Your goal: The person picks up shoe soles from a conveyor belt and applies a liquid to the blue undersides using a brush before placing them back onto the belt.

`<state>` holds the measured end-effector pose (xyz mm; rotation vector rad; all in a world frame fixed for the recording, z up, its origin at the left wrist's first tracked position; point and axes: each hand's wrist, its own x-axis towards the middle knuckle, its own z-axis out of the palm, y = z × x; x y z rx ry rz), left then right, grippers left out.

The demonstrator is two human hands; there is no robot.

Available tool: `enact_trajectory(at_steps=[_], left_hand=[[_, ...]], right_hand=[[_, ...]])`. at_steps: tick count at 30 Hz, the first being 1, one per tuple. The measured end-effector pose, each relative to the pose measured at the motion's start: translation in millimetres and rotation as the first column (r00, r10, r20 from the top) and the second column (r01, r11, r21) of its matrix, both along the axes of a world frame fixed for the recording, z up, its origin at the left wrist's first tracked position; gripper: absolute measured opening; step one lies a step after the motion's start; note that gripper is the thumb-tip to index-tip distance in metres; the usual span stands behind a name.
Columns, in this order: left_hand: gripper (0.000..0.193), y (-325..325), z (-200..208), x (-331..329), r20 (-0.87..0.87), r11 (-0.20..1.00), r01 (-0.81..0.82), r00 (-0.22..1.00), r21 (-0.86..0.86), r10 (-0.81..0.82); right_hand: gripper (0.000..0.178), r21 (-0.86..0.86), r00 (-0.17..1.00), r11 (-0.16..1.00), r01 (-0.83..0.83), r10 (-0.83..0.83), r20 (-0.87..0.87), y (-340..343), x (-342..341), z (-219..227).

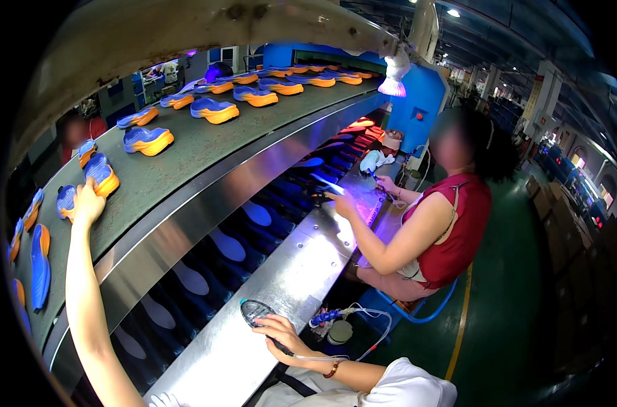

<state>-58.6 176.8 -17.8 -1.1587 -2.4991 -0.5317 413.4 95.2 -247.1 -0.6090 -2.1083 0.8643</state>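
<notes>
My left hand [88,202] reaches over the upper green belt, its fingers closed at the near end of a blue and orange shoe sole [102,173]. A second such sole [65,199] lies right beside that hand, partly covered by it. My right hand [280,334] is on the metal ledge, gripping a dark shoe upper [257,311]. The fingers lie over the upper's near side, and its lower part is hidden by the hand.
More blue and orange soles [213,110] lie along the upper belt [186,146]. Below it, a lower rack carries pale, sole-shaped pieces [228,244]. A co-worker in red [451,224] sits at the ledge [254,359]. A blue hose nozzle [324,317] stands near my right hand.
</notes>
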Motion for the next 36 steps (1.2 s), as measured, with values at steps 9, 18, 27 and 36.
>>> enact_trajectory(at_steps=[9,18,27,36], left_hand=[[0.049,-3.4,6.3,85.1,-0.088,0.787,0.607,0.794,0.107,-0.601],[0.031,-36.5,21.5,104.2,-0.279,0.973,0.134,0.942,-0.191,-0.184],[0.020,-179.1,-11.5,162.5,-0.285,0.693,0.473,0.881,0.544,-0.377],[0.060,-247.4,-98.4,215.5,0.348,0.328,-0.234,0.050,0.915,-0.936]], right_hand=[[0.036,0.027,1.000,1.000,0.009,-0.009,0.023,5.3,1.1,-4.7],[0.032,0.048,1.000,0.999,-0.015,0.016,-0.025,-4.4,-4.9,21.6],[0.031,0.012,0.999,0.999,-0.031,0.030,0.041,3.0,14.0,6.9],[0.049,0.117,0.981,0.974,-0.192,0.194,-0.004,13.8,-23.4,42.5]])
